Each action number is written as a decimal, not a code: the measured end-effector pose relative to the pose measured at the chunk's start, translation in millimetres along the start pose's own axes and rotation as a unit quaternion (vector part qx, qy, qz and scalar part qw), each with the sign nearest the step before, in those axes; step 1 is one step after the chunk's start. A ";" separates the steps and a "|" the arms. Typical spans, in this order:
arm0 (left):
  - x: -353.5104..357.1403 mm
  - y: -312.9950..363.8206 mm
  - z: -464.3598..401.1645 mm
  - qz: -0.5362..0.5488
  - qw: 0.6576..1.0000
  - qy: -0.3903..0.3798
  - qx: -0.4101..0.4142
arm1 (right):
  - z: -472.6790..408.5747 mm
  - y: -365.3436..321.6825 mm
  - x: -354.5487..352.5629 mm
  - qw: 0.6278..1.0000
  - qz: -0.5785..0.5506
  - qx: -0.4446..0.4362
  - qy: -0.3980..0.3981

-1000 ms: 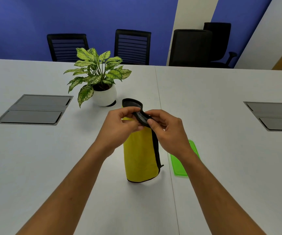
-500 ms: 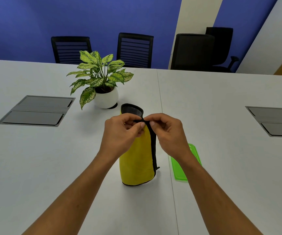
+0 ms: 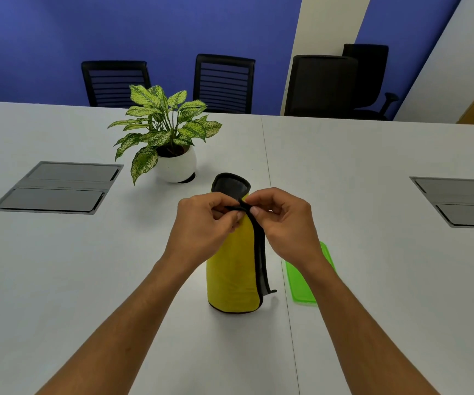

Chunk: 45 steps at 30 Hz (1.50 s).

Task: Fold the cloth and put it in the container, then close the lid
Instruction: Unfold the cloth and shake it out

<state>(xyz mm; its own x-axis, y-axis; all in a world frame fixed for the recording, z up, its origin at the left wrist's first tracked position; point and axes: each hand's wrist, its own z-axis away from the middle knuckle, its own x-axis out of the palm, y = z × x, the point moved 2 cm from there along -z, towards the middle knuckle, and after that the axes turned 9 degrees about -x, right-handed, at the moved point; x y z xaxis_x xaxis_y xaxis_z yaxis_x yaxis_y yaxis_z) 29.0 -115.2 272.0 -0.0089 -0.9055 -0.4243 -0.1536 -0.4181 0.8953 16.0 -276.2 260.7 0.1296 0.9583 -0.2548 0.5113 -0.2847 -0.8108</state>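
Note:
A yellow cloth with a black hem and grey inner side hangs in a loose tube above the white table, its lower end resting on the surface. My left hand and my right hand both pinch the black hem at the cloth's top, fingertips almost touching. A grey flap of the cloth sticks up behind my fingers. A green lid lies flat on the table under my right wrist, partly hidden. No container body is visible.
A potted plant in a white pot stands just beyond the cloth, to the left. Grey cable hatches are set into the table at left and right. Black chairs line the far edge.
The cloth's hanging end has settled lower toward the table and both hands have drawn together on the top hem. The view has tilted down slightly.

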 end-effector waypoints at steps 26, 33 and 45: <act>-45.1 -29.8 -23.2 -0.119 0.993 0.007 0.014 | 1.5 6.2 -46.4 0.996 0.041 -0.006 0.084; -55.2 -10.6 -21.2 -0.055 0.996 0.010 0.063 | -2.2 -0.5 -64.3 0.996 0.073 -0.009 0.050; -46.4 -22.7 -37.9 0.024 0.998 -0.037 -0.050 | -14.8 16.0 -59.2 0.998 0.052 0.027 0.019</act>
<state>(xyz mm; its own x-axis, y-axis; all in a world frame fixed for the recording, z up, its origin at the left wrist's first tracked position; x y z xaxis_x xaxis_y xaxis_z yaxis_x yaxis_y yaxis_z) 70.3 -66.5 276.4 -0.0876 -0.9185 -0.3857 -0.0509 -0.3825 0.9225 29.0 -337.1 270.6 0.2129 0.9235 -0.3190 0.4464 -0.3824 -0.8090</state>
